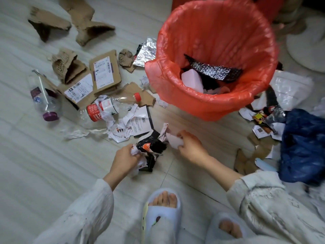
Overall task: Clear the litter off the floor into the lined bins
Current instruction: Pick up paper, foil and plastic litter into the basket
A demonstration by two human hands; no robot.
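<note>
A bin with a red liner (207, 101) stands on the floor ahead, with foil, black wrappers and white paper inside. Just in front of it lies a crumpled black snack wrapper (153, 147) among torn white paper. My left hand (125, 158) grips torn white paper scraps at the wrapper's left edge. My right hand (190, 147) pinches a piece of white paper (174, 142) at the wrapper's right side. Both hands are low, near the floor.
Left of the bin lie torn cardboard pieces (105, 71), two clear plastic bottles (44, 99) (109, 106), paper scraps and silver foil (145, 51). More wrappers and cardboard lie to the right beside a dark blue bag (304, 147). My slippered feet (161, 213) are below.
</note>
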